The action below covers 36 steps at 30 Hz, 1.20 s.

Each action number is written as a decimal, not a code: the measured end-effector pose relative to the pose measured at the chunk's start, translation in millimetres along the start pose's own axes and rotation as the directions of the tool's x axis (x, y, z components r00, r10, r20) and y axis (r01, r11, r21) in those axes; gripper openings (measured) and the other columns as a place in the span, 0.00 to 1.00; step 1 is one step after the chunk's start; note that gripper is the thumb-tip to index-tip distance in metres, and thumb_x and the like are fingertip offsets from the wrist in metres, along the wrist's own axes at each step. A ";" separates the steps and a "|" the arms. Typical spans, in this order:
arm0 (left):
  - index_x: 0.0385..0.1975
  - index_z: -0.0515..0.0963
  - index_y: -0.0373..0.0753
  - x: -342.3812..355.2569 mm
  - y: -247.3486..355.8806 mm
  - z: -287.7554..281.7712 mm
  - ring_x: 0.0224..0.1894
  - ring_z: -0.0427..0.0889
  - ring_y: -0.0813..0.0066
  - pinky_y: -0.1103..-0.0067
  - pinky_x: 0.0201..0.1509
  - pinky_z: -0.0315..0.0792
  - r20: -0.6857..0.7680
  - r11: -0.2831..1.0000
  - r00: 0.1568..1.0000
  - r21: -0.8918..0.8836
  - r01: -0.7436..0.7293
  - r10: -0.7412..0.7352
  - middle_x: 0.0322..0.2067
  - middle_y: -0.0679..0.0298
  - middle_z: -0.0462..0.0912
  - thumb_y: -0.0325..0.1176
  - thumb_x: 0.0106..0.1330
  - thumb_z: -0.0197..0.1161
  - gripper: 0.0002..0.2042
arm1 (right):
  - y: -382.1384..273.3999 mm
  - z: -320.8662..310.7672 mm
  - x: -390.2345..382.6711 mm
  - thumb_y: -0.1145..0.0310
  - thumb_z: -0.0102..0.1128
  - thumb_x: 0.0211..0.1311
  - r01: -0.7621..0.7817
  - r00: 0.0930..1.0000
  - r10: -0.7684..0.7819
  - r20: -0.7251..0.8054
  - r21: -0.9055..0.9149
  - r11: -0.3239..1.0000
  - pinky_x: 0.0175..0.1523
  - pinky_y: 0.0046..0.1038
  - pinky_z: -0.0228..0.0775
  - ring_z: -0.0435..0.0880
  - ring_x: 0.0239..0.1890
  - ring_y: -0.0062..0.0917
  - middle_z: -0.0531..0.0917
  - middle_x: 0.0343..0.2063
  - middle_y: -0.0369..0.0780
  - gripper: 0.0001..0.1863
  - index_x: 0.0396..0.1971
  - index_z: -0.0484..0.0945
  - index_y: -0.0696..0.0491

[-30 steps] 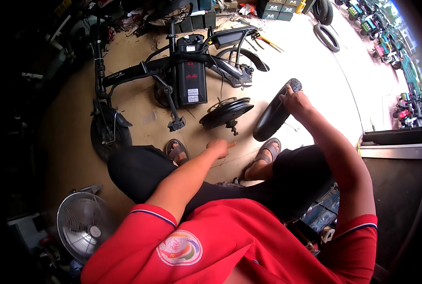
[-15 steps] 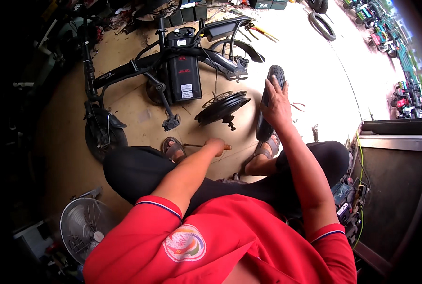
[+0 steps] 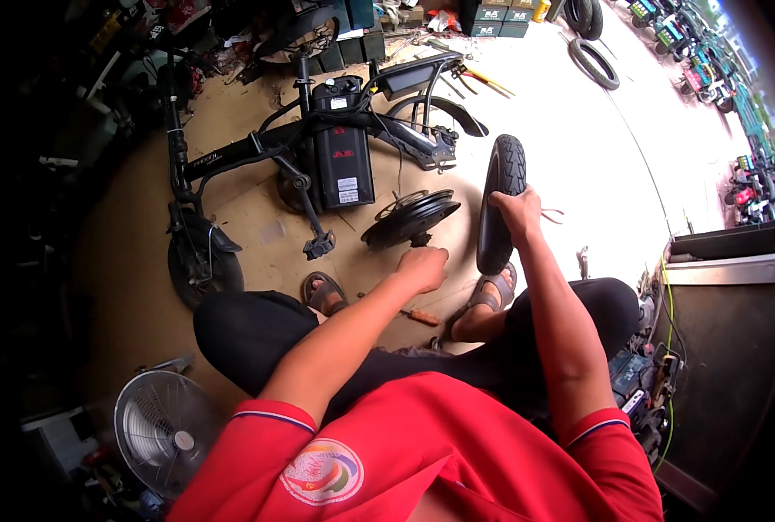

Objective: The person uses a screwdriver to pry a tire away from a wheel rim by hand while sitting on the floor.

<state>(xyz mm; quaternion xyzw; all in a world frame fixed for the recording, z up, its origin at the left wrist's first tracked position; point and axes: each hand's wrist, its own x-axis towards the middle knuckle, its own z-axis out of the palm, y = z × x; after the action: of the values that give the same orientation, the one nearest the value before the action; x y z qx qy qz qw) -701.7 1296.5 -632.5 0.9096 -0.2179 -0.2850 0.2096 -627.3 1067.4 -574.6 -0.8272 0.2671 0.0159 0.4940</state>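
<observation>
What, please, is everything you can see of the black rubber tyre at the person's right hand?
The black, rubber-looking tyre is seen almost edge-on, as a long narrow oval. Chunky grooved tread shows on its upper right, with a smoother dark band along the left. It is nearly upright, and the bare right hand grips it around mid-height. Its lower end is beside the right grey-brown strapped sandal; whether they touch is unclear.

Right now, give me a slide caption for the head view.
Right hand gripping a black tire, left hand close to a wheel hub, black bike frame lying beyond.
</observation>
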 end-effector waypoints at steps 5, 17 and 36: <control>0.54 0.84 0.38 -26.2 24.9 -91.9 0.54 0.86 0.47 0.58 0.59 0.79 -0.032 0.998 0.999 0.051 -0.020 0.022 0.49 0.49 0.88 0.43 0.66 0.70 0.21 | -20.0 -17.4 -28.5 0.65 0.73 0.44 0.007 1.000 -0.010 0.022 0.142 0.990 0.43 0.35 0.83 0.89 0.33 0.35 0.88 0.32 0.49 0.26 0.43 0.81 0.65; 0.57 0.82 0.36 -61.1 -6.0 -156.0 0.55 0.85 0.46 0.61 0.61 0.77 -0.158 0.997 0.985 -0.046 0.060 -0.067 0.51 0.47 0.87 0.42 0.66 0.71 0.23 | -1.0 15.5 -30.4 0.63 0.78 0.45 -0.114 0.992 0.111 0.056 0.055 0.992 0.47 0.37 0.84 0.90 0.39 0.40 0.87 0.38 0.53 0.31 0.47 0.78 0.67; 0.59 0.81 0.30 -12.7 -4.5 -100.8 0.49 0.89 0.60 0.69 0.57 0.79 -0.250 0.917 0.964 -0.399 -0.021 -0.086 0.50 0.49 0.88 0.30 0.66 0.72 0.22 | -15.8 10.1 -42.6 0.53 0.82 0.48 -0.258 0.966 0.256 0.037 0.043 0.965 0.57 0.42 0.82 0.89 0.51 0.48 0.88 0.46 0.57 0.40 0.53 0.75 0.66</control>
<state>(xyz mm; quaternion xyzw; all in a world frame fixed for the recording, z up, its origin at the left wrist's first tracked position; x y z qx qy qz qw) -648.4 1332.7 -553.8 0.8811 -0.1104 -0.2036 0.4124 -654.1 1099.7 -554.6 -0.7733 0.3648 0.0862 0.5114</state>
